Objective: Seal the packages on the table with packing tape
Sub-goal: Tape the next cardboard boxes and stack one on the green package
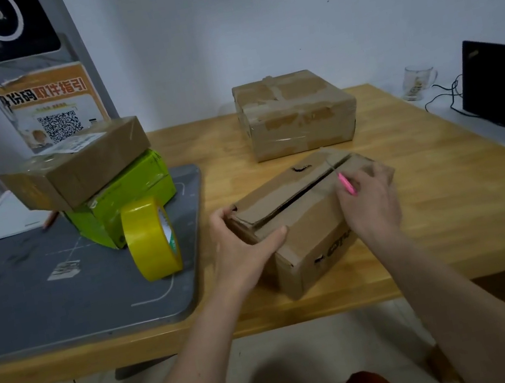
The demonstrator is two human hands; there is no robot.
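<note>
Left hand (246,243) is gripping the box (302,216), right hand (369,201) pinching a pink cutter (347,183); seam's gaping untaped, far box (294,113) looking sealed.

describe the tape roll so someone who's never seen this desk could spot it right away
Start at the grey cutting mat covering the left part of the wooden table. On the mat's right side, just in front of the lime-green box, the tape roll stands on its edge. It is the only round thing there, glossy yellow, while its neighbours are all boxes.
</note>
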